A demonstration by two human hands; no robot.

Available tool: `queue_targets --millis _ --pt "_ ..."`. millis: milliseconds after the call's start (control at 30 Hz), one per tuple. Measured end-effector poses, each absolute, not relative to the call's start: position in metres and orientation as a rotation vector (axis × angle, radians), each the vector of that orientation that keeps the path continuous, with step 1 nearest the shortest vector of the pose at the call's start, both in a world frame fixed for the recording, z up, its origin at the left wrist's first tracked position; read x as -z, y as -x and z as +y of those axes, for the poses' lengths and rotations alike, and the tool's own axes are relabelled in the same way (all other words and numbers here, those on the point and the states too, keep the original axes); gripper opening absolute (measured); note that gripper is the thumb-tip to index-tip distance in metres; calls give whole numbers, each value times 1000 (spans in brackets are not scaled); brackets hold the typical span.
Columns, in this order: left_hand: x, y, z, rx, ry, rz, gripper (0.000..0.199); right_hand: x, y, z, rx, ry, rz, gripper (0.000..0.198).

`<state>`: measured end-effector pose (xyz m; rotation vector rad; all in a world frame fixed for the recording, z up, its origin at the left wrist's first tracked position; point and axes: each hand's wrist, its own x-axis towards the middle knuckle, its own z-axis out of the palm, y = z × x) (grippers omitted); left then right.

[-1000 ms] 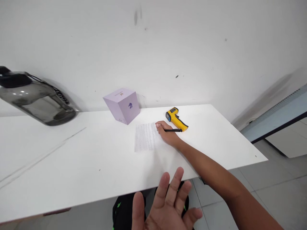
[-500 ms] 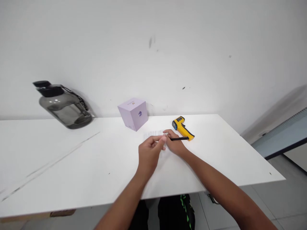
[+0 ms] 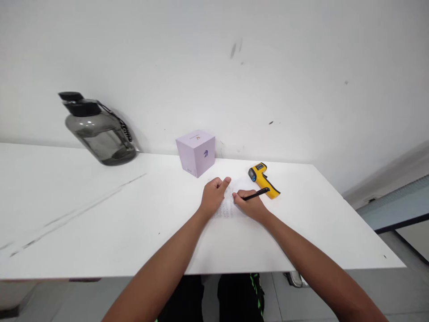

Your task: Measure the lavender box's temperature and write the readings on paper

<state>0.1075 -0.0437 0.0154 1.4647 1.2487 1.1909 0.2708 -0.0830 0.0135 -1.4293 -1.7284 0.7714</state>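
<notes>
Clearly light and limp, the sheet of paper (image 3: 226, 206) lies flat on the table (image 3: 100, 223) under the loosely curled left hand (image 3: 213, 195), best pinned flat, while the right hand (image 3: 250, 205) pinches a pen (image 3: 256, 194).

The hands cover much of the paper (image 3: 228, 208), its writing too small to read.

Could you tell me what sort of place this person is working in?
Probably an office or workroom: a plain white table against a bare white wall, a written sheet of paper under the hands, and a yellow infrared thermometer beside it.
</notes>
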Motion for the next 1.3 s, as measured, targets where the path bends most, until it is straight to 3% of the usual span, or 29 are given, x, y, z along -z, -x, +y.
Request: queue_targets --millis 1300 --pt "-18 -110 -45 -1198 -1390 1201 73 -13 -271 -83 -732 1503 -1730 45"
